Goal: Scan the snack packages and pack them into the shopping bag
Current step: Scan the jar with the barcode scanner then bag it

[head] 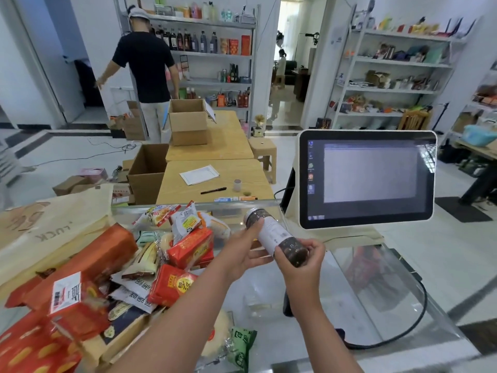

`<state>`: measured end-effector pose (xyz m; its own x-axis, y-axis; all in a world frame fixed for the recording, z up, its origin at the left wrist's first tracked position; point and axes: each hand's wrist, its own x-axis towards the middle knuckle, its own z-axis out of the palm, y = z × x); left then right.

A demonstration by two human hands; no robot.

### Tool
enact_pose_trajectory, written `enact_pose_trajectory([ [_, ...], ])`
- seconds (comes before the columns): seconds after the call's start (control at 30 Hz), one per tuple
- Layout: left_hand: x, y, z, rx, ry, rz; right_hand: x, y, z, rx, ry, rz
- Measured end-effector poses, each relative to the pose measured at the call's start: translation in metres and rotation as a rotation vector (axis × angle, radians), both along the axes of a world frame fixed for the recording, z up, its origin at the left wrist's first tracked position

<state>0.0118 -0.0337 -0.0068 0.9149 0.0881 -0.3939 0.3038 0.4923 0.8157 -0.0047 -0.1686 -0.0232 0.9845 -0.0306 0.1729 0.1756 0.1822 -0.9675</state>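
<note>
jar: clear jar (277, 236) tilted, above glass counter (376, 286) far edge
left hand (246, 251): fingers cradle jar's label
right hand (304, 261): grips jar's dark end

Left of the grip, glossy plastic snack packages (188, 244) and a matt cloth shopping bag (51, 232) lie on the smooth, clear glass tabletop (376, 286).

A white-framed touchscreen monitor (367, 179) stands at centre right, its display showing a grey window; a black cable (403, 329) curls across the glass counter (376, 286) at lower right; beyond, at centre, wooden tables (215, 170) carry a sheet of paper (199, 174), a black pen (213, 190) and an open cardboard box (188, 122); at upper left a person in a black shirt (145, 65) faces stocked metal shelves (212, 57).
</note>
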Motion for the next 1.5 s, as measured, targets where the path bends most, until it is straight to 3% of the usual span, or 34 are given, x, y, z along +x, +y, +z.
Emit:
enact_pose_trajectory([
  [0.17, 0.005, -0.009, -0.008, 0.004, -0.044, 0.066, -0.003, -0.001, -0.006, -0.113, -0.074, 0.022],
  [0.37, 0.01, -0.016, -0.024, 0.115, 0.002, 0.15, 0.0, -0.026, -0.018, -0.353, 0.029, 0.108],
  [0.53, 0.013, -0.017, -0.048, 0.146, 0.035, 0.236, 0.004, -0.06, -0.041, -0.761, 0.144, 0.092],
  [0.67, 0.015, -0.023, -0.062, 0.156, 0.076, 0.282, 0.002, -0.071, -0.056, -1.036, 0.256, 0.258],
  [0.83, 0.018, -0.033, -0.074, 0.168, 0.128, 0.262, -0.007, -0.07, -0.072, -1.25, 0.162, 0.297],
  [1.13, 0.018, -0.039, -0.08, 0.247, 0.084, 0.263, -0.001, -0.083, -0.064, -1.055, 0.111, 0.2],
  [1.3, 0.019, -0.041, -0.08, 0.35, 0.066, 0.295, 0.008, -0.101, -0.037, -0.686, 0.136, 0.245],
  [1.5, 0.021, -0.053, -0.077, 0.478, 0.046, 0.298, 0.006, -0.108, -0.021, -0.489, 0.183, 0.283],
])
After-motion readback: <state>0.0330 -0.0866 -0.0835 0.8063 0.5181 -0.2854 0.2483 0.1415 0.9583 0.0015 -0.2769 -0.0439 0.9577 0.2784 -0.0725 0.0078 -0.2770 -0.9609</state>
